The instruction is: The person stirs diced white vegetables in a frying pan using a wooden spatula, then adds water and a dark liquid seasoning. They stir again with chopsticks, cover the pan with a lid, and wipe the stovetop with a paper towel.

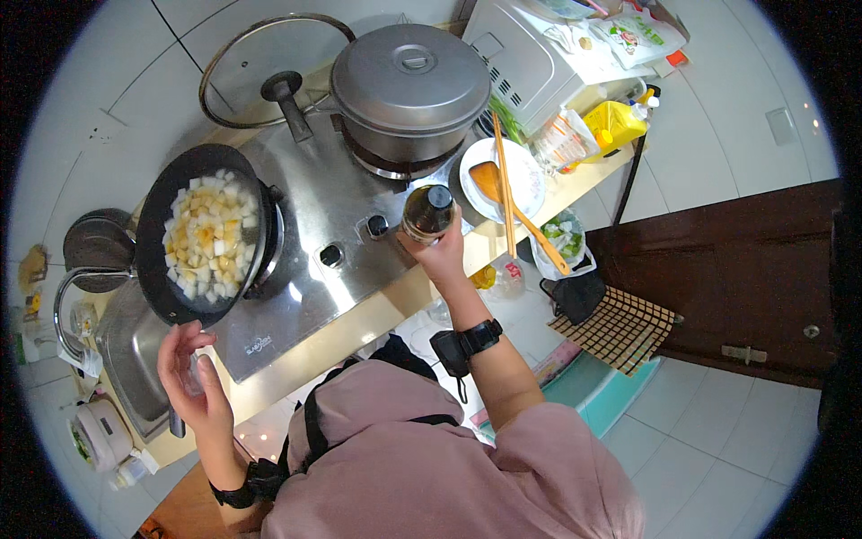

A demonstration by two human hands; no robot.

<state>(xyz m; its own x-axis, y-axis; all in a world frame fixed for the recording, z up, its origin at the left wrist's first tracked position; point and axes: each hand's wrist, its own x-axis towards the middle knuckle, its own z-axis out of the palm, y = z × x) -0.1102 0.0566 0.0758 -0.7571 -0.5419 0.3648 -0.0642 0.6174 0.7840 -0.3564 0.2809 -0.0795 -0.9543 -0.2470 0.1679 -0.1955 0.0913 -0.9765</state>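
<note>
My right hand (pixel 441 252) is wrapped around a dark glass bottle (pixel 425 219) with a black cap, over the front edge of the steel gas hob (pixel 296 316). At the left burner, a black wok (pixel 153 232) holds pale diced pieces (pixel 215 249) with a patch of brown liquid on top. My left hand (pixel 192 377) hangs just in front of the wok's near rim, fingers loosely bent and apart, with nothing clearly in it. Whether its fingertips touch the rim I cannot tell.
A lidded grey pot (pixel 411 87) sits on the rear burner beside a glass lid (pixel 236 60). On the right, a white plate (pixel 475 192) carries chopsticks (pixel 504 168) and a wooden spatula (pixel 539 236). A steel sink (pixel 135 350) with a curved tap (pixel 62 316) lies left.
</note>
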